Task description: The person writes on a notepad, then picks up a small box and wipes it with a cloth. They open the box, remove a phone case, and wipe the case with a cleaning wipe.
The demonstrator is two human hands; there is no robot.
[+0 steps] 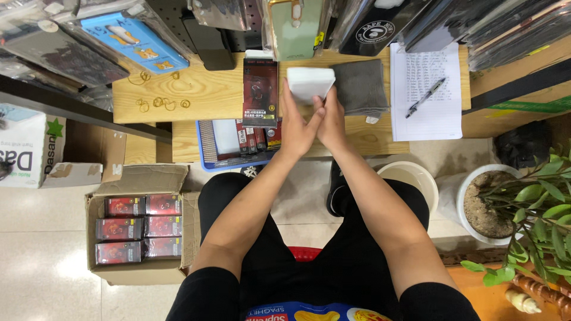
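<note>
While the person sits on a red stool (304,253) with both forearms stretched out over the lap, the two hands meet at the near edge of a wooden table (208,95). To the near left, on the tiled floor, an open cardboard box (140,178) holds rows of red and black packets. Further on, a blue basket (238,160) with more such packets sits under the table edge, just left of the wrists. The left hand (299,128) is pressed flat, fingers straight and together, against one side of a white rectangular item (310,82), and the right hand (332,122) closes around it from the other side, so both grip it, tilted, just above the tabletop. Just right of it lies a folded grey cloth (361,88); just left lies a dark packet (260,92). Farther right, a pen (425,97) rests on a written sheet (425,89).
</note>
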